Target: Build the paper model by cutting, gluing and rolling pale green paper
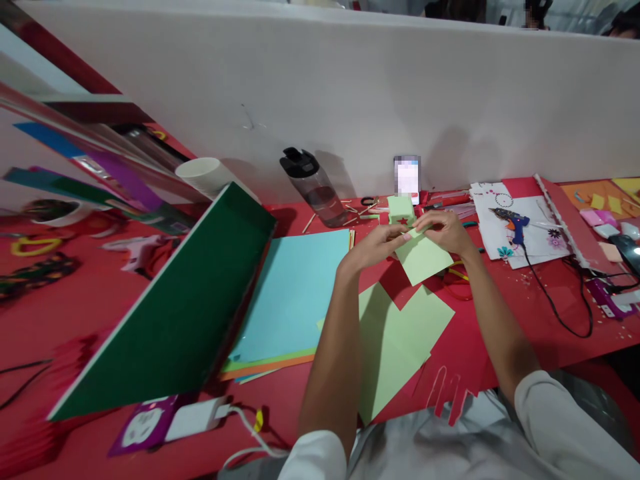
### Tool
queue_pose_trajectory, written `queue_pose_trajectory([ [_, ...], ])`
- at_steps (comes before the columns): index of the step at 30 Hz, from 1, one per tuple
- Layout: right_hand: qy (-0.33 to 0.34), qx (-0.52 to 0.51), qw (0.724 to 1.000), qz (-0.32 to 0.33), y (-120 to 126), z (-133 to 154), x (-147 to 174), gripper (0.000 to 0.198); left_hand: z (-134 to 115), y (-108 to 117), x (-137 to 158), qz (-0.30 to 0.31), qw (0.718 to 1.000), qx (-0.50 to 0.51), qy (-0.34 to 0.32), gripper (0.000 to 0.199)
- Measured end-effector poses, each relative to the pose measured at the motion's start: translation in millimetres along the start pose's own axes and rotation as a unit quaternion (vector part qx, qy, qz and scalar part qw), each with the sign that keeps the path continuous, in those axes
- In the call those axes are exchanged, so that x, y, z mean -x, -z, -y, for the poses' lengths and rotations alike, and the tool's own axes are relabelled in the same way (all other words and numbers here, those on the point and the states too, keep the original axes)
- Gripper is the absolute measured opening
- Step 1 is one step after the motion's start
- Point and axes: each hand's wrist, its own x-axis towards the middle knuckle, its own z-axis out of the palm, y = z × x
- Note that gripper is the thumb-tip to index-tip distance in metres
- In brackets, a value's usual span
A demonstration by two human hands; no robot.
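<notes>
Both of my hands are on a pale green paper square [425, 259] above the red table. My left hand [381, 241] pinches its upper left edge. At the top edge, the fingers of my right hand [444, 230] are pressed together on the paper. Just beyond the fingertips stands a small light green box with a red star [401, 210]. Below the square lies a larger pale green sheet [395, 347] with a notch in its top side, partly behind my left forearm. Red paper with a traced hand outline [453, 390] lies near my lap.
A stack of coloured paper [305, 287] and a propped green board [175, 313] stand at left. Behind are a water bottle [320, 190] and a lit phone [407, 179]. A blue glue gun [517, 225] with a trailing cable rests at right. Scissors [457, 280] lie by my right wrist.
</notes>
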Motion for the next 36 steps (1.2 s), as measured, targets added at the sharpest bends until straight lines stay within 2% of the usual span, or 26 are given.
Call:
queue_pose_trajectory([
  [3, -0.009, -0.004, 1.0, -0.007, -0.8, -0.9, 0.3, 0.02, -0.6, -0.5, -1.1, 0.006, 1.0, -0.006, 0.001, 0.039],
  [6, -0.033, -0.005, 0.999, 0.025, 0.7, -1.0, 1.4, 0.018, -0.3, -0.1, -1.5, -0.021, 0.999, -0.027, 0.004, 0.036],
  [10, -0.083, -0.018, 0.992, 0.089, 1.6, -2.8, 3.1, 0.036, 3.7, 1.7, -2.5, -0.062, 0.996, -0.062, -0.011, 0.034],
  [14, -0.101, -0.012, 0.994, 0.05, -1.0, -8.8, 3.4, 0.029, 8.5, 1.8, -4.4, -0.082, 0.993, -0.079, -0.022, 0.029],
  [18, -0.104, 0.002, 0.994, 0.017, -1.3, -16.5, 3.7, 0.023, 10.9, 0.2, -5.6, -0.099, 0.993, -0.051, -0.039, 0.033],
  [23, -0.104, -0.036, 0.994, -0.002, 0.4, -20.1, 4.1, 0.023, 12.3, -1.1, -6.9, -0.118, 0.991, -0.042, -0.042, 0.033],
  [27, -0.09, -0.045, 0.995, -0.011, 0.4, -17.2, 3.7, 0.021, 9.3, -1.9, -7.8, -0.139, 0.989, -0.036, -0.047, 0.027],
  [31, -0.055, -0.034, 0.998, -0.027, -0.6, -15.9, 3.7, 0.016, 3.8, -3.5, -7.7, -0.128, 0.991, 0.005, -0.044, 0.028],
  [36, 0.021, 0.005, 0.998, -0.051, -4.6, -15.4, 3.4, 0.011, -1.7, -6.5, -7.9, -0.111, 0.993, 0.021, -0.011, 0.034],
])
